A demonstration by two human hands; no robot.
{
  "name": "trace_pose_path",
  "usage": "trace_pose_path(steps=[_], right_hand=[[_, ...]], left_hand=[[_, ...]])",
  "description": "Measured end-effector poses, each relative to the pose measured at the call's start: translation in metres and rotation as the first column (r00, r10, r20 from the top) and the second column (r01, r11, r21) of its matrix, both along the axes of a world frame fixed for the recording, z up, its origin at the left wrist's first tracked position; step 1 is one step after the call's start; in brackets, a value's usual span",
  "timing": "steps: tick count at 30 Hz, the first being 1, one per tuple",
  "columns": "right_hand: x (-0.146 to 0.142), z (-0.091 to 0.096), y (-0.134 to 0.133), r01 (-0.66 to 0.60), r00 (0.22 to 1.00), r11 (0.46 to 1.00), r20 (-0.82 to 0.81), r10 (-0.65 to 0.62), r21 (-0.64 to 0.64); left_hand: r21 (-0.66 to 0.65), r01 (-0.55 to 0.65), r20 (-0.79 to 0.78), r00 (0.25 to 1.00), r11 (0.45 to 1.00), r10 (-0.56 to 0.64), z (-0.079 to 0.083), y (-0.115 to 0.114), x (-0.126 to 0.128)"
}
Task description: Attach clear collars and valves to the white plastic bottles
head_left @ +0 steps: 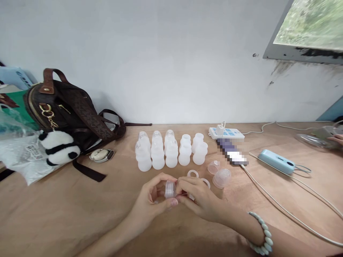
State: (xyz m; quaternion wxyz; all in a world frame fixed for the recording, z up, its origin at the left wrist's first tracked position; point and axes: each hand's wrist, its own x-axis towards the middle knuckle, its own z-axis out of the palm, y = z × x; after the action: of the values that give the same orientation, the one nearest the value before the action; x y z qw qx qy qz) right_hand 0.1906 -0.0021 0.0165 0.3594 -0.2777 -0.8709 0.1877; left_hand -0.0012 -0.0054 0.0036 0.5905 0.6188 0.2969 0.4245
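My left hand [154,195] is closed around a clear ribbed plastic piece [170,190], low over the table. The curled fingers of my right hand [199,196] grip that piece at its right end and hide part of it. Just beyond my right hand lie white rings [193,174], one partly covered by the hand. Two clear domed caps [222,178] rest to their right. Behind my hands stand several frosted baby bottles [158,157] in columns. The three left columns wear clear domed caps; the two right columns have open necks [198,145].
A dark backpack [72,110] with a panda plush [60,148] stands left, beside a watch [101,155]. To the right are a power strip [230,134], a phone [232,151], a blue power bank [276,161] and a white cable [270,200]. Another person's hand [336,139] shows far right.
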Motion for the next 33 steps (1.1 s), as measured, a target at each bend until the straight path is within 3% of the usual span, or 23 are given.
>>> trace_pose_path(steps=[6, 17, 22, 26, 30, 33], right_hand=[[0.006, 0.016, 0.002, -0.082, 0.997, 0.985, -0.013, 0.081, -0.152], [0.013, 0.020, 0.002, -0.148, 0.986, 0.983, -0.088, 0.139, -0.105], [0.013, 0.015, 0.004, -0.059, 0.998, 0.998, 0.023, 0.059, 0.000], [0.008, 0.005, 0.005, 0.064, 0.997, 0.991, 0.025, -0.067, 0.116], [0.001, -0.004, 0.001, 0.069, 0.990, 0.966, 0.102, -0.098, 0.249], [0.002, -0.004, 0.002, 0.029, 0.995, 0.980, 0.091, -0.048, 0.197]], left_hand=[[0.124, -0.011, -0.010, 1.000, 0.992, 0.012, 0.003, 0.005, -0.005], [0.195, 0.037, 0.049, 0.998, 0.980, -0.048, 0.013, 0.008, -0.014], [0.066, 0.106, -0.028, 0.994, 0.992, -0.105, 0.013, 0.014, -0.015], [-0.084, 0.110, 0.057, 0.993, 0.990, -0.106, 0.005, 0.013, -0.010], [-0.149, 0.179, 0.122, 0.979, 0.973, -0.161, -0.004, 0.007, -0.004], [-0.136, 0.166, 0.126, 0.981, 0.977, -0.149, -0.007, 0.005, -0.002]])
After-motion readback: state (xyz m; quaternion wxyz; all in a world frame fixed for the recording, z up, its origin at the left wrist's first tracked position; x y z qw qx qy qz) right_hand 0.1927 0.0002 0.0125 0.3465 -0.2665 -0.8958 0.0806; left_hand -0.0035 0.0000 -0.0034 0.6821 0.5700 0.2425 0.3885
